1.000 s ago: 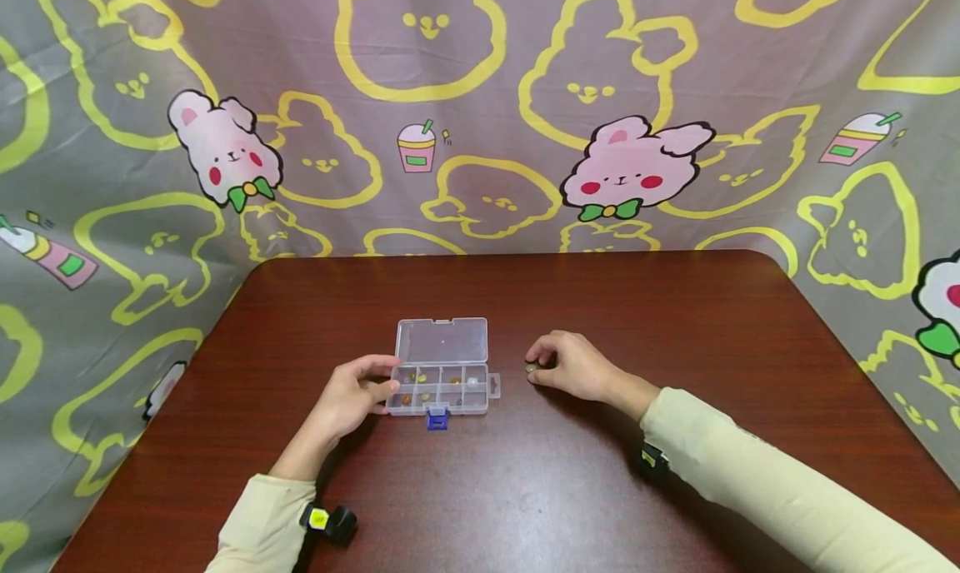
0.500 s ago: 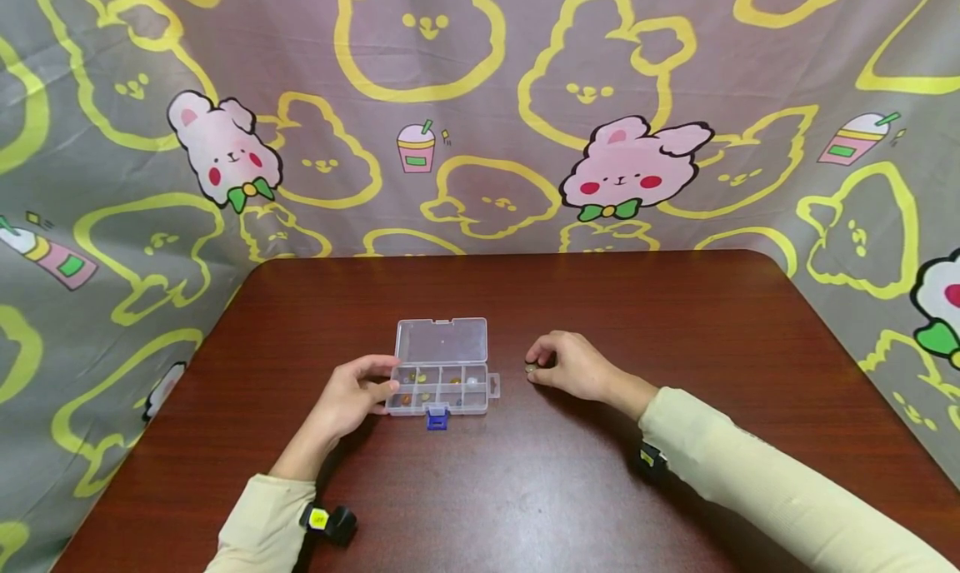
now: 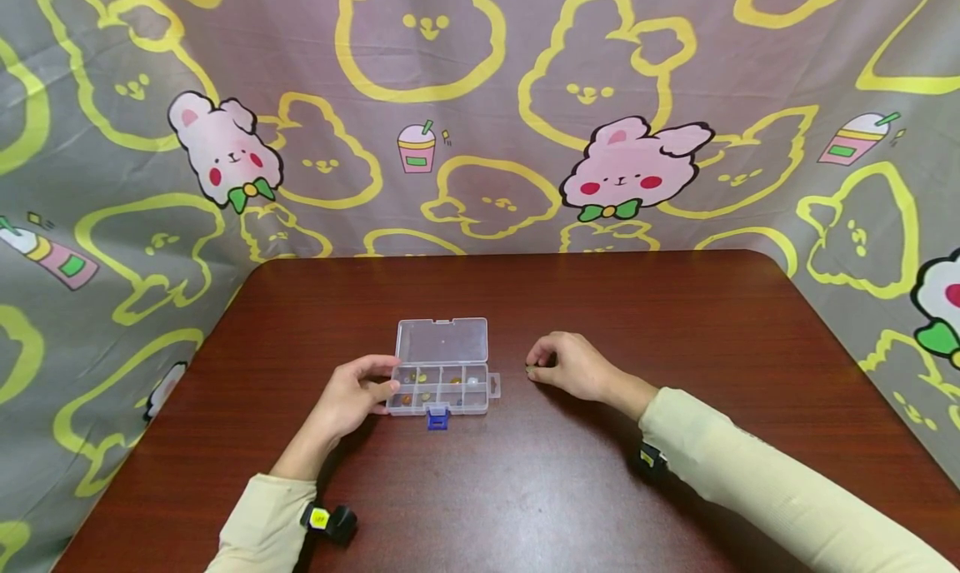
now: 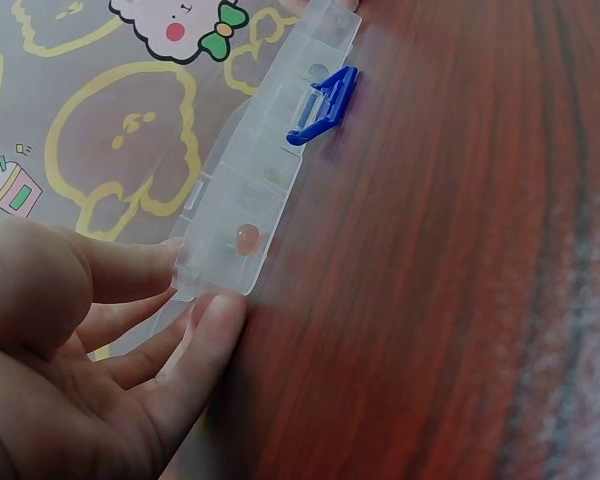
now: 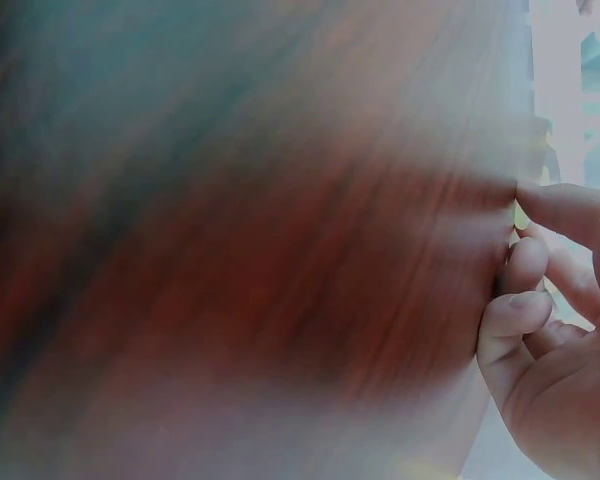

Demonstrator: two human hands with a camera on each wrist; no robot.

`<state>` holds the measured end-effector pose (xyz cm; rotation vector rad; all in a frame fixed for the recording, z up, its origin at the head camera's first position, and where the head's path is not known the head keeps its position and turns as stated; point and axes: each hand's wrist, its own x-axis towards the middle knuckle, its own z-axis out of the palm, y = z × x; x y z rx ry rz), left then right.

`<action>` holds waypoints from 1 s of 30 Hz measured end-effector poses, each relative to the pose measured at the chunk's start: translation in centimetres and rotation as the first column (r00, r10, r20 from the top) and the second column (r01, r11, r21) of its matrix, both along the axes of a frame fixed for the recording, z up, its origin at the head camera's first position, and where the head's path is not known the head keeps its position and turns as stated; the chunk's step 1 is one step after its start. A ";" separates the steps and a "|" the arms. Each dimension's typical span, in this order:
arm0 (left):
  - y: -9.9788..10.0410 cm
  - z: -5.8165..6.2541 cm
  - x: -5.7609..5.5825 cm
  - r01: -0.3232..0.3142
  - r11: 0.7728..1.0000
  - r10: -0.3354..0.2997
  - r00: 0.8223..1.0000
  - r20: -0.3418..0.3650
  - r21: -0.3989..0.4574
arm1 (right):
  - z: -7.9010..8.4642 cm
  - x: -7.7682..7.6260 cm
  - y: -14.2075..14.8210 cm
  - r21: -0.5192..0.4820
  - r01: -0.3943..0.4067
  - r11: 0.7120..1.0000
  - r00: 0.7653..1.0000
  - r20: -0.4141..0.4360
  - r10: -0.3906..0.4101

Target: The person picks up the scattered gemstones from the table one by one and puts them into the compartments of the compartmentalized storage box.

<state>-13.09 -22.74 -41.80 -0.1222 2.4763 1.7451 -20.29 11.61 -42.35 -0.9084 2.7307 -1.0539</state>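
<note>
A clear plastic compartment box (image 3: 476, 409) lies on the table with its lid (image 3: 442, 341) folded back. My left hand (image 3: 350, 396) grips its left end, thumb on the near side and fingers behind. Small coloured beads sit in several compartments; an orange bead (image 4: 248, 239) shows through the wall in the left wrist view. To the right of the box, my right hand (image 3: 573, 367) pinches a small yellowish-green bead (image 5: 521, 216) between thumb and index finger, at the table surface. The fingertips hide most of that bead. Its other fingers are curled in.
A blue latch (image 3: 438, 420) hangs open at the box's front, and a hanging tab (image 3: 494, 386) juts from its right end. The dark red wooden table (image 3: 480, 490) meets a cartoon-printed curtain (image 3: 480, 123) at the back and sides.
My right thumb and index finger have drawn closer together over the small bead, which shows less than before. The left hand and the box have stayed in place.
</note>
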 end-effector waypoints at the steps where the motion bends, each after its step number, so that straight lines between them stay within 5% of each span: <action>1: 0.0 0.0 0.0 0.004 1.000 -0.004 1.000 -0.002 0.000 | 0.0 0.0 0.0 0.000 0.000 1.000 1.000 0.000 0.000; 30: 0.0 0.2 0.1 -0.005 1.000 0.005 1.000 0.007 -0.014 | 0.1 0.1 -0.1 0.007 0.004 1.000 1.000 -0.019 -0.004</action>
